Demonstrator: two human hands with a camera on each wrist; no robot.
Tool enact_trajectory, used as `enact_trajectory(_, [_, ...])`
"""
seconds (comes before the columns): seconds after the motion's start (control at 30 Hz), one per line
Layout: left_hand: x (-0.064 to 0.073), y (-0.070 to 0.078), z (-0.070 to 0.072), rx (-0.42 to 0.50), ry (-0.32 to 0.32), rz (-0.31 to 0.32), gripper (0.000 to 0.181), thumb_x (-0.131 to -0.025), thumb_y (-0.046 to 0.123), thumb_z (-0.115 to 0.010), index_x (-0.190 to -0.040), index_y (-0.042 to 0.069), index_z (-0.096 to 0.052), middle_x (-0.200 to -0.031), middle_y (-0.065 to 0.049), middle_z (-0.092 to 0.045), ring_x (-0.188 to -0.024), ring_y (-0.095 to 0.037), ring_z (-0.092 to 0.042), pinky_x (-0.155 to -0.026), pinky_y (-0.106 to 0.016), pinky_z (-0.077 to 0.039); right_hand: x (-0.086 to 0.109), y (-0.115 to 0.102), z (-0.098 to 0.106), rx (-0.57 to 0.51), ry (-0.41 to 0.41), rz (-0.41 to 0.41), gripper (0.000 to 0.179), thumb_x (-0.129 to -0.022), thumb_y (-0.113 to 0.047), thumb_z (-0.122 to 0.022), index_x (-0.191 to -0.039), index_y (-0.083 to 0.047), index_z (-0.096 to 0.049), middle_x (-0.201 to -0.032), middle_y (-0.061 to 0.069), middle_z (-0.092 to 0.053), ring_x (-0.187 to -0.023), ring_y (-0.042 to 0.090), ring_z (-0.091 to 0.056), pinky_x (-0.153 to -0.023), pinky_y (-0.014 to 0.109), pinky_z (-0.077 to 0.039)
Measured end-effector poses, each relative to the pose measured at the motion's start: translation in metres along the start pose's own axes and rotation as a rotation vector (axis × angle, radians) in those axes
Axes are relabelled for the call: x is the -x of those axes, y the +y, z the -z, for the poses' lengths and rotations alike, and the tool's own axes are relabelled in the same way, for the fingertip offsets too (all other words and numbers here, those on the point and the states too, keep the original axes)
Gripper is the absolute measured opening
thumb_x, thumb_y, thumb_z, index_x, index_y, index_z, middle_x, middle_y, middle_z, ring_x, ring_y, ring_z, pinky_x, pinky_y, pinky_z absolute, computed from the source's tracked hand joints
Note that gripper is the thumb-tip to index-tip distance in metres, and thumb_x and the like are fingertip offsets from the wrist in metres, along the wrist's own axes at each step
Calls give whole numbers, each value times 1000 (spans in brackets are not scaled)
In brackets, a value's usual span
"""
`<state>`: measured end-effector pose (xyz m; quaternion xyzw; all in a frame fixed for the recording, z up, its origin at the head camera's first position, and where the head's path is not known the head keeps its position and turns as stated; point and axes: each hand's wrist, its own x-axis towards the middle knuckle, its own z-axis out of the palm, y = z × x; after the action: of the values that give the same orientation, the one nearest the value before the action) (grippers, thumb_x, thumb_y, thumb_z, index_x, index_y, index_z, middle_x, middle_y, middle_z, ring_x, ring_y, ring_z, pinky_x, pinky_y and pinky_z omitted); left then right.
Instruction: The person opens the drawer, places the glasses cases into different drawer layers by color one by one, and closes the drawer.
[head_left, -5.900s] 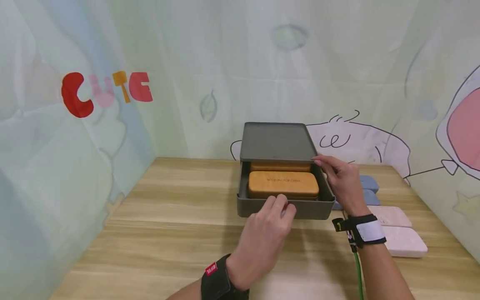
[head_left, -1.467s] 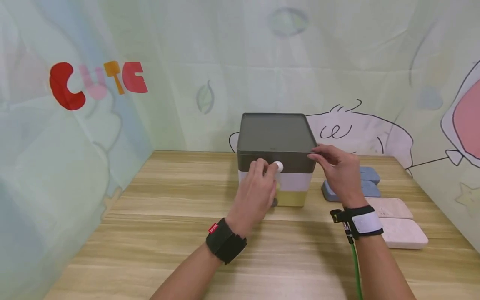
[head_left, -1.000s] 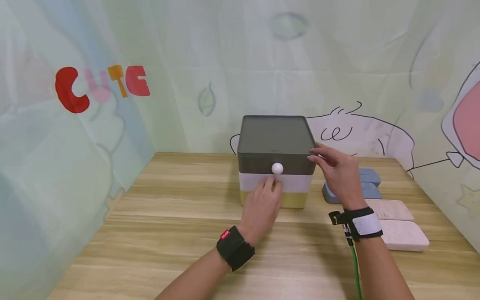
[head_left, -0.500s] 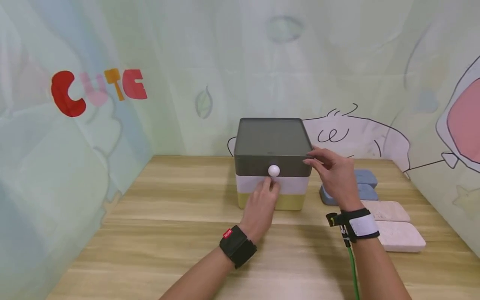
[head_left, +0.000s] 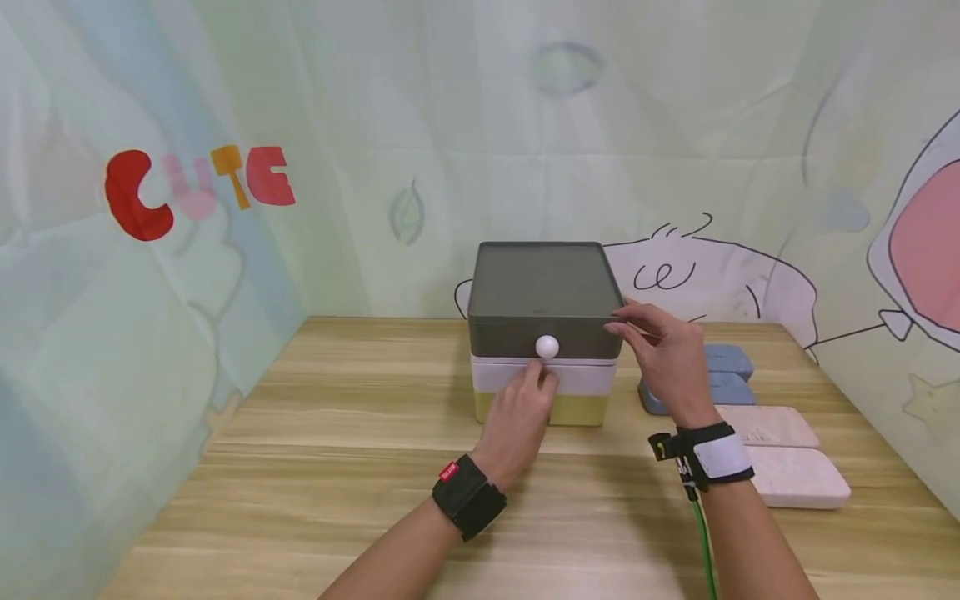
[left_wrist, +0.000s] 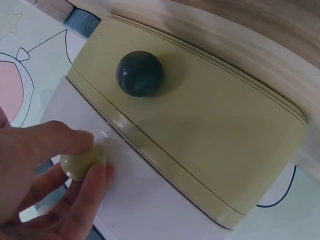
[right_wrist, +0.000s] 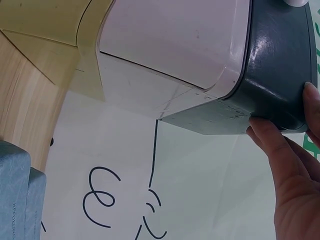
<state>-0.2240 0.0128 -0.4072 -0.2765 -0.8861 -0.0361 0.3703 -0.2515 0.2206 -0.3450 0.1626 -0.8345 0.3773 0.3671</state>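
A stacked drawer box stands on the table, with a grey top tier, a white middle drawer and a yellow bottom drawer. My left hand pinches the middle drawer's yellowish knob between thumb and fingers. Just above it, the white knob of the grey drawer is free. A dark knob sits on the bottom drawer. With thumb and fingers, my right hand grips the grey tier's front right corner. Inside the drawers nothing can be seen.
To the right of the box lie blue cases and, nearer, pale pink cases on the wooden table. A printed cloth hangs behind and at the sides. A green cable trails from my right wrist strap.
The grey drawer, earlier pulled out with tan cases inside, is now closed. My left hand has moved from its white knob down to the middle drawer's, whose top edge now shows a thin gap.
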Motion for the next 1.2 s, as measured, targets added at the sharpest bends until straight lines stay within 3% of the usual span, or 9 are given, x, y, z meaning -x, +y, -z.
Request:
enact_trajectory(0.63, [3, 2, 9, -63, -9, -37, 23, -84, 1, -77, -105, 9, -73, -102, -7, -66, -83, -18, -67, -65, -26, -59, 3, -2, 1, -19, -8, 0, 18, -89, -8, -77, -106, -3, -75, -120, 21, -73, -104, 35, -75, -82, 43, -60])
enact_trajectory(1.2, [6, 6, 17, -85, -14, -32, 19, -87, 3, -75, -105, 8, -73, -97, -7, -65, -77, -16, -67, -61, -24, -58, 2, -1, 2, -17, -30, -15, 18, -89, -8, -76, -107, -4, -75, -123, 19, -73, -111, 34, -73, -85, 42, -60])
